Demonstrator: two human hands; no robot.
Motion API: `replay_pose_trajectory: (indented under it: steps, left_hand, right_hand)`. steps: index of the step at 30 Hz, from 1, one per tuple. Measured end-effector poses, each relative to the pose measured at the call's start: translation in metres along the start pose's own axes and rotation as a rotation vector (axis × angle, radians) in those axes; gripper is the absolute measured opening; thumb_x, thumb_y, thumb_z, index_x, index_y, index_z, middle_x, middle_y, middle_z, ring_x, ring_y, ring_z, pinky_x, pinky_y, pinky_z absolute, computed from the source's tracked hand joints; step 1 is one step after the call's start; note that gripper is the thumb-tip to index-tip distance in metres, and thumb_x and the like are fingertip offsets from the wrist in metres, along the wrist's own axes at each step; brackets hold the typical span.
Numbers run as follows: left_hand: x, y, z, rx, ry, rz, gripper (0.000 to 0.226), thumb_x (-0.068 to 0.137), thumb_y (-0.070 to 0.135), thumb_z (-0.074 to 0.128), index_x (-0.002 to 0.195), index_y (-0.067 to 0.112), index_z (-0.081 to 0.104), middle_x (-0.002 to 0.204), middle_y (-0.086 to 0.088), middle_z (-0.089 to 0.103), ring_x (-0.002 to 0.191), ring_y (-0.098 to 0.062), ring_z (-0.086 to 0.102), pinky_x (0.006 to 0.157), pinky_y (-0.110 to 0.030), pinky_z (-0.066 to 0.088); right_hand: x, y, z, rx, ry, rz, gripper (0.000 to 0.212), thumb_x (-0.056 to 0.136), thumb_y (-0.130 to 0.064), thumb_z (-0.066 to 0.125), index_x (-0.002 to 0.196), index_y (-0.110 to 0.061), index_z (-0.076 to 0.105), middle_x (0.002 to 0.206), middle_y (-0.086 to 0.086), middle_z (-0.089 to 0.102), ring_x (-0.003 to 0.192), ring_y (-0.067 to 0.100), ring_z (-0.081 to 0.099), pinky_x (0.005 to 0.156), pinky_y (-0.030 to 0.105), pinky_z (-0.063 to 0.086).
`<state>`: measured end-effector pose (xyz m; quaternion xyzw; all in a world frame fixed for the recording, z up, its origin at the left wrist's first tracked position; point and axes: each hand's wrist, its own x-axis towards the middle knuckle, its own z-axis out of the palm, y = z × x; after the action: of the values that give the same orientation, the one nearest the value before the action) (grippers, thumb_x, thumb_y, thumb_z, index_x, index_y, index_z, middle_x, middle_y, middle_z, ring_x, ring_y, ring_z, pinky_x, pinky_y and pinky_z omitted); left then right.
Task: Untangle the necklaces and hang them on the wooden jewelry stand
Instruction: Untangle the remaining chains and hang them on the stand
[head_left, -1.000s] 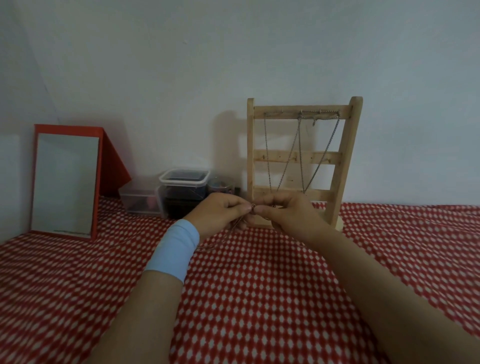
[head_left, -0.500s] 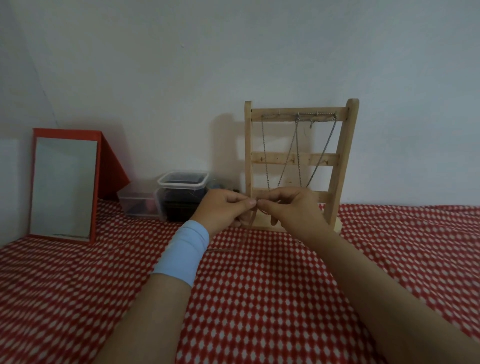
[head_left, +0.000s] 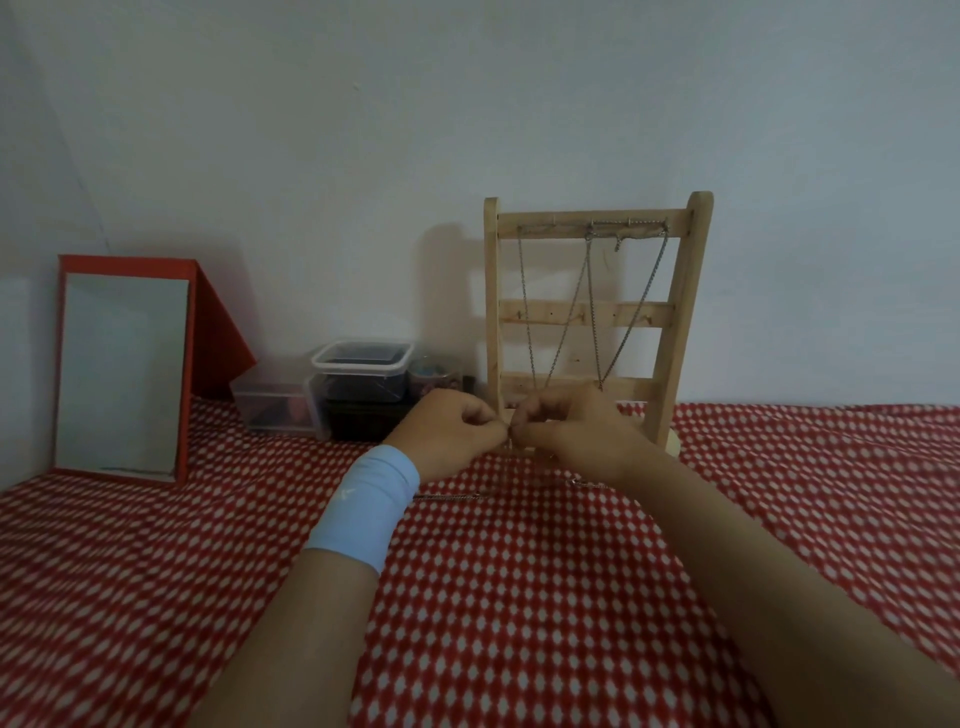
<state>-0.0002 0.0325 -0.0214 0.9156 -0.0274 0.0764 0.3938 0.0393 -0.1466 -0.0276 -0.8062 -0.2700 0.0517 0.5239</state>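
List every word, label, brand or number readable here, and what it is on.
None can be read.
The blue wristband bears a small white mark, too blurred to read.
The wooden jewelry stand, red-framed mirror and plastic containers show no print.

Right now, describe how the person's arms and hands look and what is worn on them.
The left forearm and right forearm are bare, with no sleeves. The left hand has a light blue stretch-fabric wristband round its wrist, bearing a small white mark. The right hand and its wrist wear nothing: no watch, band or ring shows.
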Motion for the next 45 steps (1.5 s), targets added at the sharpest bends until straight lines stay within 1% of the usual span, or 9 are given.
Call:
replay_pose_trajectory:
  steps: [7,11,16,25,29,34,37,41,45]
  left_hand:
    - [0.001,-0.003,0.0,-0.202,0.03,0.024,0.013,0.095,0.026,0.06,0.094,0.017,0.07,0.09,0.001,0.072,0.082,-0.007,0.065,0.073,-0.017,0.048]
    - [0.0,0.002,-0.002,-0.283,0.057,0.014,0.015,0.097,0.02,0.058,0.095,0.008,0.067,0.077,0.002,0.069,0.059,-0.009,0.06,0.053,-0.015,0.047]
    - [0.002,-0.001,0.002,-0.246,0.018,0.002,0.019,0.084,0.035,0.074,0.091,0.017,0.076,0.08,-0.006,0.076,0.071,-0.017,0.071,0.064,-0.022,0.057]
    - [0.003,-0.004,0.0,-0.186,0.01,0.001,0.012,0.092,0.027,0.066,0.086,0.024,0.076,0.071,0.011,0.071,0.063,0.002,0.064,0.061,-0.014,0.048]
    - [0.003,-0.003,0.007,-0.043,-0.03,0.041,0.021,0.092,0.022,0.061,0.082,0.012,0.076,0.071,0.008,0.069,0.068,0.003,0.062,0.071,-0.02,0.048]
    - [0.003,-0.004,0.015,-0.014,-0.105,0.107,0.016,0.096,0.024,0.058,0.084,0.02,0.069,0.091,0.002,0.069,0.09,-0.01,0.064,0.092,-0.034,0.052]
    - [0.004,-0.005,0.014,-0.125,-0.023,0.13,0.012,0.09,0.025,0.068,0.102,0.027,0.066,0.102,0.008,0.068,0.097,-0.007,0.064,0.089,-0.027,0.053]
    - [0.003,-0.002,0.013,-0.257,0.029,0.19,0.019,0.091,0.018,0.067,0.108,0.024,0.073,0.104,0.011,0.073,0.097,0.0,0.066,0.086,-0.016,0.053]
    - [0.003,-0.003,0.013,-0.325,0.094,0.159,0.019,0.089,0.013,0.069,0.104,0.022,0.075,0.096,0.007,0.075,0.088,-0.003,0.07,0.078,-0.019,0.057]
  right_hand:
    - [0.001,0.004,-0.001,0.3,-0.118,0.099,0.02,0.102,-0.017,0.057,0.095,-0.004,0.072,0.086,0.012,0.073,0.069,0.026,0.064,0.063,0.034,0.054]
    - [0.001,0.004,-0.002,0.27,-0.059,0.088,0.025,0.104,-0.022,0.055,0.091,-0.007,0.071,0.083,0.007,0.073,0.069,0.023,0.065,0.064,0.034,0.054]
    - [0.002,0.005,-0.002,0.214,-0.059,0.107,0.02,0.101,-0.02,0.06,0.099,-0.009,0.076,0.093,0.006,0.074,0.072,0.018,0.064,0.065,0.031,0.053]
    - [0.005,0.004,-0.002,0.044,-0.021,0.098,0.018,0.095,-0.021,0.068,0.091,-0.007,0.077,0.085,0.009,0.075,0.069,0.011,0.062,0.063,0.022,0.054]
    - [0.007,0.003,0.0,-0.296,-0.087,0.033,0.013,0.09,-0.023,0.067,0.086,-0.013,0.074,0.079,0.007,0.071,0.068,0.009,0.061,0.068,0.03,0.055]
    - [0.005,0.002,-0.009,-0.343,-0.151,0.026,0.015,0.091,-0.026,0.065,0.083,-0.015,0.073,0.073,0.002,0.069,0.067,0.011,0.062,0.07,0.032,0.056]
    - [0.004,0.005,-0.013,-0.151,-0.149,0.075,0.027,0.101,-0.028,0.053,0.091,-0.009,0.07,0.089,0.016,0.071,0.077,0.026,0.067,0.079,0.041,0.059]
    - [0.001,-0.001,-0.01,-0.217,-0.169,0.072,0.032,0.108,-0.028,0.037,0.089,-0.016,0.06,0.083,0.003,0.06,0.074,0.013,0.057,0.069,0.024,0.049]
    - [0.004,0.005,-0.007,-0.237,-0.08,-0.028,0.029,0.107,-0.029,0.044,0.086,-0.024,0.063,0.079,0.0,0.061,0.07,0.011,0.056,0.068,0.026,0.049]
